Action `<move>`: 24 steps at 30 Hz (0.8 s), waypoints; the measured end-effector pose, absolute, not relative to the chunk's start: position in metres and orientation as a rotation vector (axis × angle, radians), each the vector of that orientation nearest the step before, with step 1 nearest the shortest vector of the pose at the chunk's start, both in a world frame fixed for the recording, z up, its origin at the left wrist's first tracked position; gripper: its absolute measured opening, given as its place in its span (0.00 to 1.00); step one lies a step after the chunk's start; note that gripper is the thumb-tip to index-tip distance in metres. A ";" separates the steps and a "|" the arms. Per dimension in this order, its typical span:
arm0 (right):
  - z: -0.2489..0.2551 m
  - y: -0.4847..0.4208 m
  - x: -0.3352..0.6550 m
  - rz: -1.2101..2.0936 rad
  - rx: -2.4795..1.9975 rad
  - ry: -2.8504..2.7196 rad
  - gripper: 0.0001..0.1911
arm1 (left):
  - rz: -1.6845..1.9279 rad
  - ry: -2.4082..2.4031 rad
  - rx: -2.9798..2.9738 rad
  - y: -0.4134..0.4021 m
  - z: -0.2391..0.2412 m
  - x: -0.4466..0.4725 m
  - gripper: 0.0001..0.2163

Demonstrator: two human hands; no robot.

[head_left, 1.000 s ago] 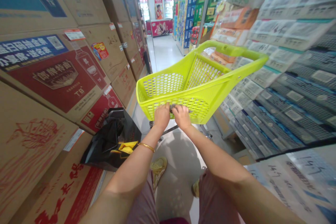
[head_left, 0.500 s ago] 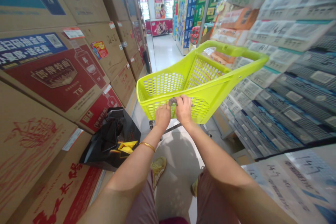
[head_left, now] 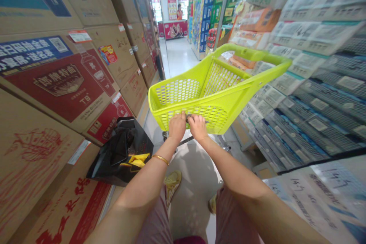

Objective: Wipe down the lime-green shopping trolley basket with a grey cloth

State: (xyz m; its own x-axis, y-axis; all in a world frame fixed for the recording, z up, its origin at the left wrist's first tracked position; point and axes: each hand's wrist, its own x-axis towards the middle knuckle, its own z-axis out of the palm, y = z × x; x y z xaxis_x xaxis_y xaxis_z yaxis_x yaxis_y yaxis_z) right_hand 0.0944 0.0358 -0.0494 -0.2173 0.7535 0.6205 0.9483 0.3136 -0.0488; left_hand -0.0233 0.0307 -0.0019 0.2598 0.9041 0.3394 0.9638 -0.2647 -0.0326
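A lime-green plastic shopping basket (head_left: 183, 93) with mesh walls and a long raised handle (head_left: 251, 55) stands in the aisle in front of me. My left hand (head_left: 176, 126) and my right hand (head_left: 197, 126) are side by side against its near wall, just under the rim. Both have their fingers curled. Between them they pinch a small grey thing (head_left: 188, 116) at the mesh; what it is I cannot make out. A gold bangle (head_left: 160, 159) circles my left wrist.
Stacked cardboard cartons (head_left: 71, 84) wall the left side. Shelves of boxed goods (head_left: 314, 84) line the right. A black bag with a yellow patch (head_left: 122, 152) hangs at my left. The tiled aisle floor (head_left: 177, 55) runs ahead to a red counter (head_left: 175, 29) where a person stands.
My right hand rose to the basket's rim half a second ago and has dropped back beside my left hand. The basket has stayed put.
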 end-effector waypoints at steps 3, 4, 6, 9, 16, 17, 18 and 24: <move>-0.061 0.031 0.097 -0.459 -1.493 -2.143 0.12 | -0.372 -1.730 -2.296 0.031 -0.004 -0.023 0.18; -0.064 0.030 0.097 -0.455 -1.481 -2.172 0.11 | -0.375 -1.725 -2.293 0.032 -0.005 -0.023 0.18; -0.069 0.028 0.097 -0.449 -1.452 -2.220 0.10 | -0.383 -1.720 -2.286 0.032 -0.007 -0.023 0.19; -0.073 0.027 0.096 -0.462 -1.449 -2.251 0.09 | -0.404 -1.724 -2.276 0.033 -0.009 -0.023 0.18; -0.047 0.031 0.092 -0.489 -1.471 -2.184 0.10 | -0.402 -1.707 -2.267 0.035 -0.007 -0.024 0.18; -0.039 0.032 0.092 -0.503 -1.469 -2.145 0.10 | -0.403 -1.706 -2.265 0.035 -0.007 -0.024 0.17; -0.032 0.034 0.092 -0.516 -1.466 -2.097 0.10 | -0.405 -1.703 -2.263 0.035 -0.006 -0.024 0.17; -0.007 0.039 0.096 -0.526 -1.471 -1.872 0.12 | -0.397 -1.671 -2.240 0.034 -0.006 -0.024 0.16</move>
State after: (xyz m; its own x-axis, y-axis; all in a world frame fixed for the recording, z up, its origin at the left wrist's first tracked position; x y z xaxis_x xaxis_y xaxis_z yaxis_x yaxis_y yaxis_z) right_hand 0.0957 0.0394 -0.0074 -0.1209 0.6770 0.7260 0.9560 0.2764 -0.0986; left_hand -0.0239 0.0342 -0.0062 0.2783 0.8716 0.4034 0.9599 -0.2664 -0.0866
